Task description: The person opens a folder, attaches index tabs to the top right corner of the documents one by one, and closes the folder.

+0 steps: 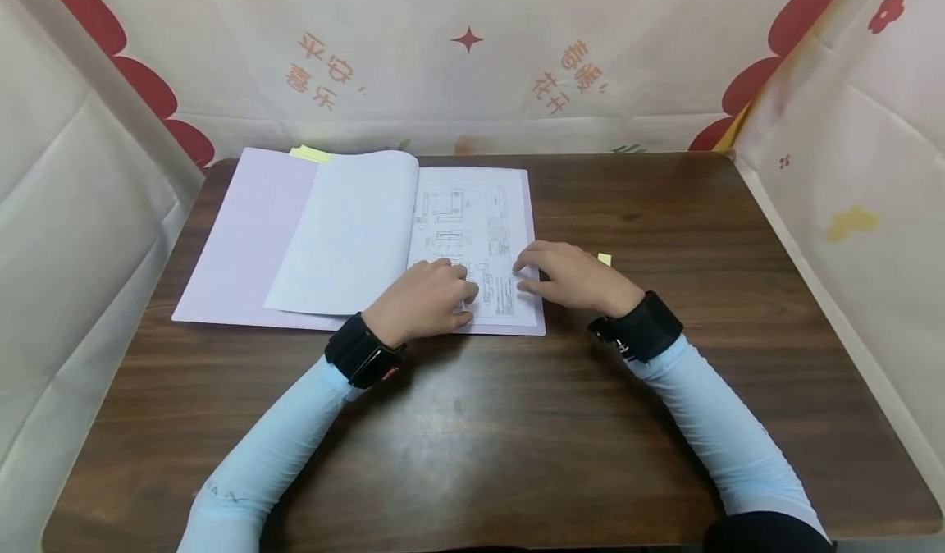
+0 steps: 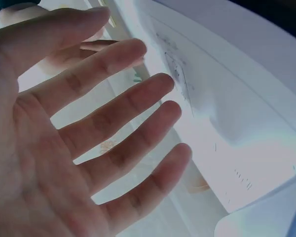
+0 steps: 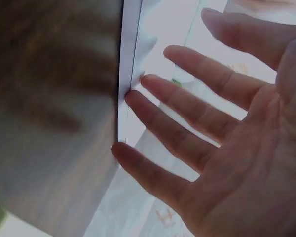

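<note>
A lilac folder (image 1: 236, 249) lies spread on the table, with a blank white page (image 1: 354, 233) turned over to its left side. On its right side is a sheet with technical drawings (image 1: 472, 217). My left hand (image 1: 424, 299) is over the lower left part of that sheet, and its fingers look extended and spread in the left wrist view. At the folder's right edge is my right hand (image 1: 576, 278), fingertips right at the border of the sheet. Its fingers (image 3: 177, 133) are apart and nearly straight, and nothing is gripped in either hand.
A yellow tab (image 1: 310, 153) sticks out at the folder's top edge. Another small yellow tab (image 1: 604, 259) shows just behind the right hand. The brown wooden table (image 1: 472, 454) is bordered by pale printed curtains (image 1: 472, 85) at the back and sides.
</note>
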Demonstrator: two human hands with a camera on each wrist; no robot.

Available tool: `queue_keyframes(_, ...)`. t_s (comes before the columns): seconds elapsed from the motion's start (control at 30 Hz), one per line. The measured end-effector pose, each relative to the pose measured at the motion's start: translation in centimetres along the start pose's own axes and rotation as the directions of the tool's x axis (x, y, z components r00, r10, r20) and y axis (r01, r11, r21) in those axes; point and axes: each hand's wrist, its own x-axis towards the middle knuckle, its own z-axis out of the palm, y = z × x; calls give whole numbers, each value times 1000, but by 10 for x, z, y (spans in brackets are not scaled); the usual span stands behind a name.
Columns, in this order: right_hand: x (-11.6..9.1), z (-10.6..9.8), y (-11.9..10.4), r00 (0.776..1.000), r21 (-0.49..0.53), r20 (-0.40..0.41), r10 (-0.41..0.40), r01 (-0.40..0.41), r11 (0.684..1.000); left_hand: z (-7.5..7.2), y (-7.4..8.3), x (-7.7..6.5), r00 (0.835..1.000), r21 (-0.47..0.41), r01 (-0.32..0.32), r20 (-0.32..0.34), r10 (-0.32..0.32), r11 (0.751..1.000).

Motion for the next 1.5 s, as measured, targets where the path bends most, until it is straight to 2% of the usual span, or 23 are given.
queue_keyframes(0.1, -4, -16, 11, 999, 4, -42, 8, -8, 1000, 2, 0, 0, 1000, -19, 6, 6, -6, 1000)
queue_keyframes(0.23, -19, -38, 32, 990, -42, -87, 113, -116, 992, 3, 0, 1, 1000, -43, 14, 12, -14, 999)
queue_keyframes(0.3, -28, -45, 42, 981, -53, -47, 187, -189, 981, 3, 0, 1, 1000, -48, 17, 23, -16, 999)
queue_keyframes(0.4, -36, -48, 54, 958, -58, 71, 277, -273, 960, 4, 1, 3, 999, -48, 23, 41, -21, 999)
queue_keyframes(0.5, -38, -45, 63, 931, -59, 171, 322, -316, 947, 5, 1, 3, 999, -42, 28, 43, -26, 999)
queue_keyframes(0.6, -36, -38, 68, 919, -65, 198, 342, -336, 940, 4, 2, 4, 999, -37, 36, 27, -35, 999)
queue_keyframes(0.73, -30, -32, 70, 923, -47, 139, 358, -355, 934, 3, 3, 4, 999, -42, 40, -3, -40, 998)
queue_keyframes(0.87, -23, -26, 69, 934, -13, 43, 355, -355, 935, 1, 4, 5, 999, -38, 29, -28, -30, 999)
queue_keyframes(1.0, -17, -21, 66, 933, -1, -26, 359, -359, 933, 1, 5, 5, 999, -41, 17, -40, -18, 999)
queue_keyframes(1.23, -11, -18, 62, 901, 16, -87, 425, -425, 905, -6, 8, 9, 999, -21, 9, -35, -10, 1000)
queue_keyframes(1.5, -11, -14, 62, 877, 53, -121, 465, -462, 885, -27, 15, 17, 999, 22, -10, -52, 11, 1000)
